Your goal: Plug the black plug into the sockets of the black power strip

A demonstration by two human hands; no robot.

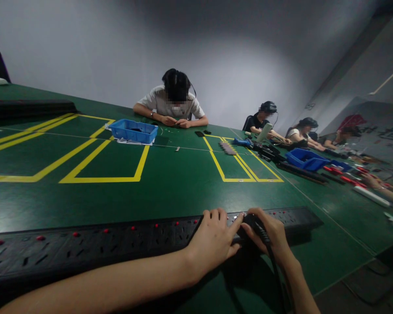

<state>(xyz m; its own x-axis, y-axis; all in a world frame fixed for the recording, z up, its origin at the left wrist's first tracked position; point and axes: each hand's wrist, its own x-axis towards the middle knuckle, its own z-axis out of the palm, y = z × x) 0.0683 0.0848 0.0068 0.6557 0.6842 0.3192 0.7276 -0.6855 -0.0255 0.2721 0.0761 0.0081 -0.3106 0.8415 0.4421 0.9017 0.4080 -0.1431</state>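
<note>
A long black power strip (117, 244), with a row of red switches along its sockets, lies across the near part of the table. My left hand (212, 240) is wrapped over its body, fingers across the far edge, with one finger stretched toward the plug. Between the fingers of my right hand (273, 231) is a black plug (249, 221), held at the strip's top face near its right end. Its black cord (272, 261) hangs down past my right wrist. I cannot tell how deep the plug sits in a socket.
Yellow tape (101, 179) marks outlines on the green table (179, 192). A light blue bin (134, 131) stands across from me, near a seated person (175, 98). At right lie a dark blue bin (305, 160), tools, and a white tube (372, 196); other people sit there.
</note>
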